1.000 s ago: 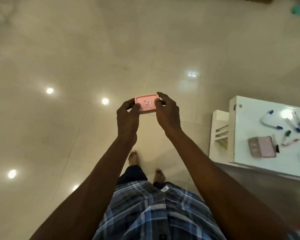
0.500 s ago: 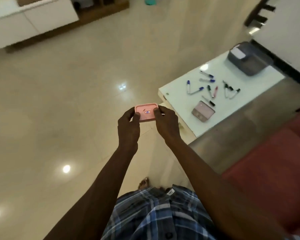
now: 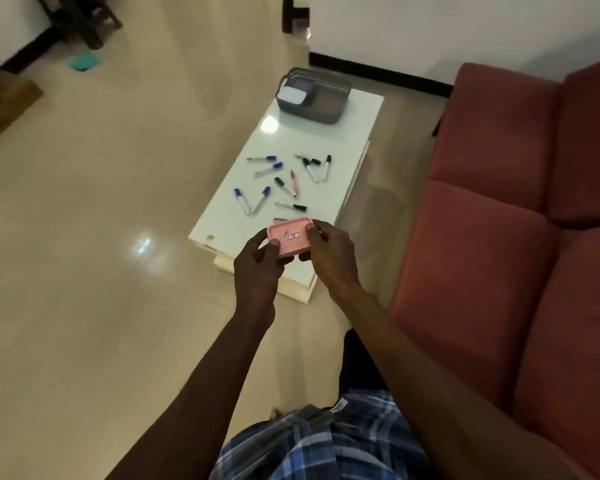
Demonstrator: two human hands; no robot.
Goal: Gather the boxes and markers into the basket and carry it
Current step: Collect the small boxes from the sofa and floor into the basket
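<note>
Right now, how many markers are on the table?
10 on the white table: four blue-capped at left, green and pink mid-table, one black nearest the pink box, three black at right. The box may hide more.

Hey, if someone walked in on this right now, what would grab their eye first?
Probably the pink box, held by the left hand and right hand over the white table's near end. Then the markers scattered mid-table, and the grey basket at its far end.

The pink box (image 3: 290,236) carries a small red-bordered label with blue marks on its lid, too small to read. A white tag on the plaid shirt (image 3: 326,441) is illegible too.
</note>
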